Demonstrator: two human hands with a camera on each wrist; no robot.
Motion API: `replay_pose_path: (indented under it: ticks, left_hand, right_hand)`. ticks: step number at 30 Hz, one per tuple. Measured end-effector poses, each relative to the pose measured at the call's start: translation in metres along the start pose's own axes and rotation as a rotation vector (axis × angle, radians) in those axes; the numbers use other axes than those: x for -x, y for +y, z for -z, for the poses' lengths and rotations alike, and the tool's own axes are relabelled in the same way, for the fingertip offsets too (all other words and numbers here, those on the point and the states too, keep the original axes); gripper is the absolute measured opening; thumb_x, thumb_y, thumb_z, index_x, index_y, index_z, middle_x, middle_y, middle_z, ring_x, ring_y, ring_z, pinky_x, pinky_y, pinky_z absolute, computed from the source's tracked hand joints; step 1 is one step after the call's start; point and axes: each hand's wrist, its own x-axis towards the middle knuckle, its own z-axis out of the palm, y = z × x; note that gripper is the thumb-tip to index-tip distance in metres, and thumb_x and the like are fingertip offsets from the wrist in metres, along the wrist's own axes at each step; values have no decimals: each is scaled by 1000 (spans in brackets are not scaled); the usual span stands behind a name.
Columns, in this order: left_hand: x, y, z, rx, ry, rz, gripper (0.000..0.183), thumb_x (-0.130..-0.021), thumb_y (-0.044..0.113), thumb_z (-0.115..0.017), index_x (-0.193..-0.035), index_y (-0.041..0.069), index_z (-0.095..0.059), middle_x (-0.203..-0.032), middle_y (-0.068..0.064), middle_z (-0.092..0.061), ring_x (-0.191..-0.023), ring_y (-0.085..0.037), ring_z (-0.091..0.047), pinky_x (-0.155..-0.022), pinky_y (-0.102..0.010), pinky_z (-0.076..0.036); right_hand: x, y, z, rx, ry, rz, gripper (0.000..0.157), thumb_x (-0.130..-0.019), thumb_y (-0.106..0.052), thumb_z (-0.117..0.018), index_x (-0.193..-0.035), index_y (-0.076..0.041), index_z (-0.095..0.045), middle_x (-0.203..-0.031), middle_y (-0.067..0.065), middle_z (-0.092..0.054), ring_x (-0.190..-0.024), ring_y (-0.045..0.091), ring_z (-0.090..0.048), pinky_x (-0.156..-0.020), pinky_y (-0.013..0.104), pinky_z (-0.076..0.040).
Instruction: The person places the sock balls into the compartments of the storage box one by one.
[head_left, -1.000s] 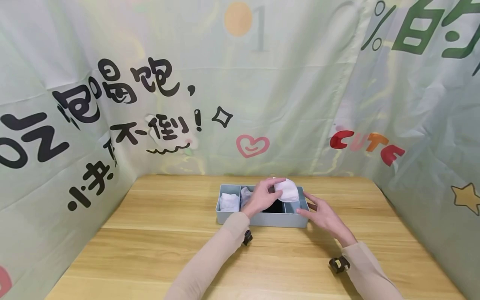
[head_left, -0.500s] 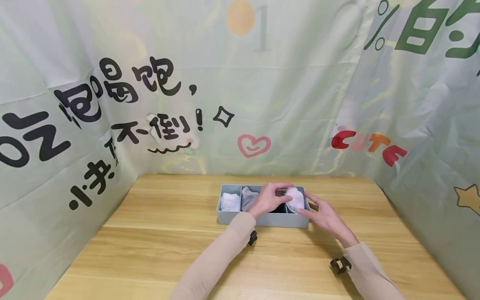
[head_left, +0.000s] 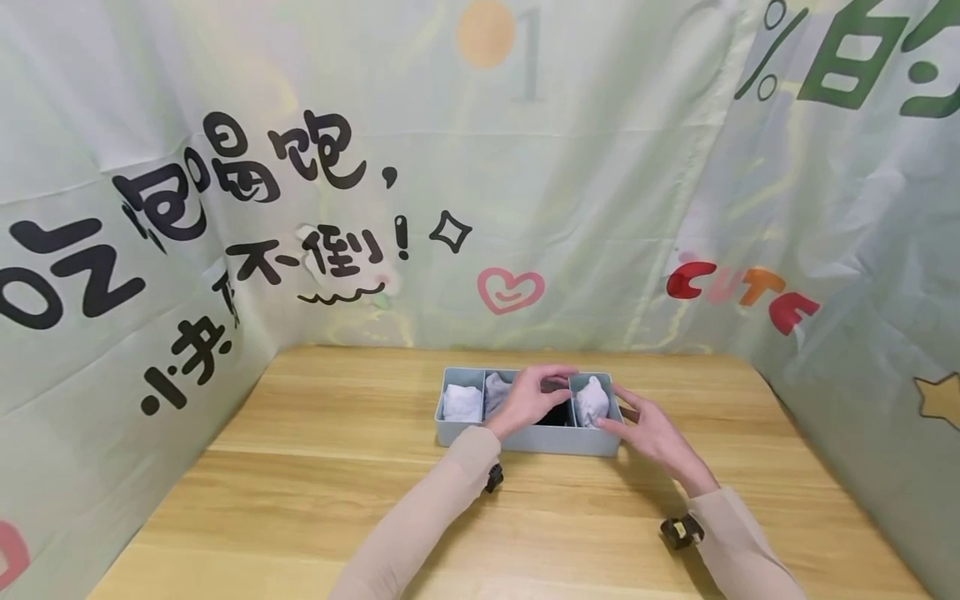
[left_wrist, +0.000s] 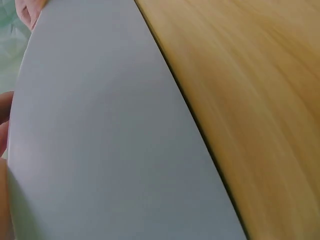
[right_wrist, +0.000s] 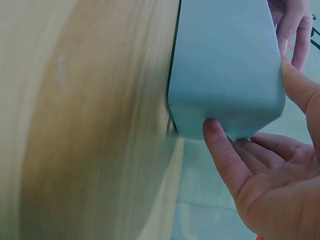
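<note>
A long blue-grey divided box (head_left: 551, 440) sits on the table. In its right-hand compartment lies a bundled pale cloth (head_left: 592, 403), sock-like in size. My left hand (head_left: 531, 396) is over the middle of the box with its fingers loosely bent and nothing held, partly hiding a grey cloth (head_left: 497, 392) and a black one (head_left: 557, 415). A folded white cloth (head_left: 462, 403) fills the leftmost compartment. My right hand (head_left: 651, 429) holds the box's right end, its thumb at the near corner rim. In the right wrist view, a fingertip (right_wrist: 213, 127) presses the end wall.
The wooden table (head_left: 300, 500) extends in front and to both sides of the box. Printed fabric walls (head_left: 585, 167) enclose the table at the back and sides. A small dark device (head_left: 681, 530) is strapped at the right wrist.
My left hand has lowered the pale cloth into the right compartment, let it go and moved a little left. The right hand has stayed at the box's end.
</note>
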Motion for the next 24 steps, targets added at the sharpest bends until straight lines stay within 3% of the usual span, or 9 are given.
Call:
replay_pose_path:
  ticks: [9, 18, 24]
  left_hand:
    - [15, -3, 20, 9, 27, 11, 33, -95, 16, -66, -128, 15, -66, -119, -9, -69, -103, -8, -64, -89, -24, -53]
    - [28, -16, 44, 2, 42, 43, 33, -95, 19, -65, -127, 14, -66, -116, -8, -70, -100, -15, -66, -89, -31, -53]
    - [37, -22, 59, -37, 58, 61, 32, -96, 21, -64, -128, 15, -66, -118, -7, -70, -103, -15, -66, -91, -33, -53]
  right_hand:
    - [4, 1, 5, -8, 2, -4, 83, -93, -39, -66, -155, -3, -23, -157, 30, -23, -136, 48, -37, -106, 55, -41]
    - [6, 1, 4, 21, -10, -6, 82, -95, -37, -64, -155, -1, -22, -158, 28, -21, -137, 50, -35, -105, 56, -41]
    - [8, -4, -3, 113, 65, 90, 77, -97, -33, -62, -152, 6, -25, -155, 32, -24, -137, 52, -33, -104, 59, -40]
